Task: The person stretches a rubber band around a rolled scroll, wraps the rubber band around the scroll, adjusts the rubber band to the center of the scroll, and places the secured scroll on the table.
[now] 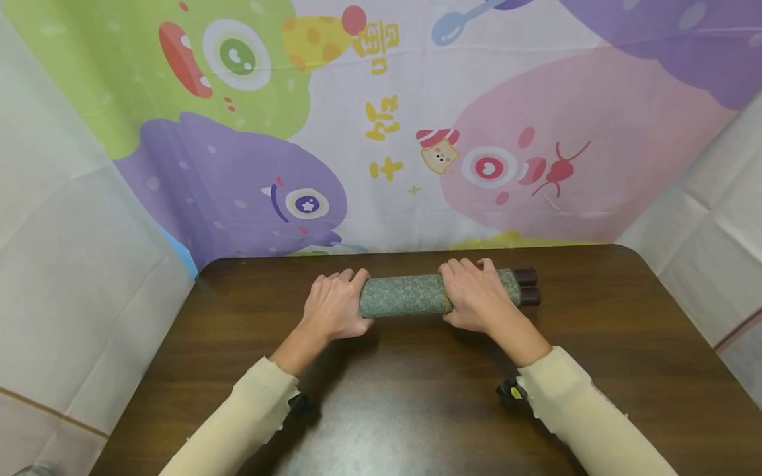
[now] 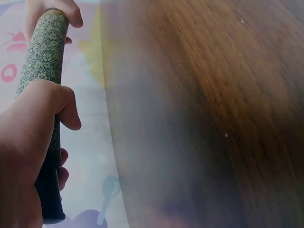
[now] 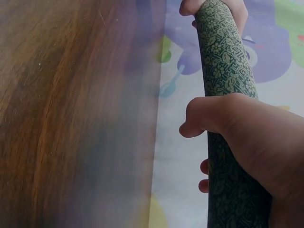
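A rolled scroll (image 1: 401, 295) in green floral-patterned cloth lies crosswise between both hands, over the far half of the table. My left hand (image 1: 336, 305) grips it near its left end, and my right hand (image 1: 476, 294) grips it right of the middle. Two dark brown rod ends (image 1: 528, 296) stick out side by side at the right. In the left wrist view, a dark end (image 2: 51, 202) shows below the left hand (image 2: 28, 137). In the right wrist view, the thumb of the right hand (image 3: 251, 137) crosses over the scroll (image 3: 225, 52). A thin yellowish band (image 1: 446, 303) shows beside the right hand.
The dark wood-grain table (image 1: 405, 396) has rounded far corners. Behind its far edge hangs a cloth (image 1: 387, 211) printed with cartoon monsters. White sheets (image 1: 65, 264) flank both sides. Dark wrist devices (image 1: 510, 391) sit by the cream sleeves (image 1: 571, 390).
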The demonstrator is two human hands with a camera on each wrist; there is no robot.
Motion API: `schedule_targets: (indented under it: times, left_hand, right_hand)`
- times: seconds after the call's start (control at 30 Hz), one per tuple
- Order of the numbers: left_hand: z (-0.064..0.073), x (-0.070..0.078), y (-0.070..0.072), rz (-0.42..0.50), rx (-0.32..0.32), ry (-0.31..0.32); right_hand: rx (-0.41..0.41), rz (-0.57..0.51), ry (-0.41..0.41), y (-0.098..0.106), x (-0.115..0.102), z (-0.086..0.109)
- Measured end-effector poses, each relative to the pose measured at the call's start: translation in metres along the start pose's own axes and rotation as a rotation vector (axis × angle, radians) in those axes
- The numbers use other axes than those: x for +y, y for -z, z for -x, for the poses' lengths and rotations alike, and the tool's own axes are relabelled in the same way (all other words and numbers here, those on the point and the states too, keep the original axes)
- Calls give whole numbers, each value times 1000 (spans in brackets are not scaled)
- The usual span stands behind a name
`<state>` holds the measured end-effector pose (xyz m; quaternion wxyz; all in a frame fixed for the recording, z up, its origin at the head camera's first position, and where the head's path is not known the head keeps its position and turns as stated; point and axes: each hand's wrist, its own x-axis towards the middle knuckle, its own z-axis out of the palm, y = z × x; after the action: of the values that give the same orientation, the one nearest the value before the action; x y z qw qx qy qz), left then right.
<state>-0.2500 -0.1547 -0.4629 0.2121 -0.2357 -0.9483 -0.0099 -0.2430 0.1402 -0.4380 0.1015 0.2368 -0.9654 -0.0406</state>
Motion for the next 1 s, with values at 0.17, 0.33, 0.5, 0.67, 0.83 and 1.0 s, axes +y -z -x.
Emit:
schedule_targets:
  times: [0.17, 0.33, 0.5, 0.67, 0.83, 1.0]
  left_hand:
    - [-4, 5, 2, -5, -14, 9]
    - [-7, 12, 3, -4, -23, -10]
    - [-7, 13, 4, -30, -17, -8]
    - [-6, 10, 3, -22, -39, 5]
    - [-3, 3, 2, -16, -62, 27]
    - [-1, -4, 3, -22, -63, 43]
  right_hand:
    - [0, -5, -4, 1, -5, -1]
    - [-20, -19, 17, 3, -14, -4]
    - [-10, -22, 6, 1, -16, -4]
    - [-43, -54, -1, 4, -12, -4]
    - [-50, -68, -6, 6, 0, 0]
    - [-24, -71, -39, 4, 14, 6]
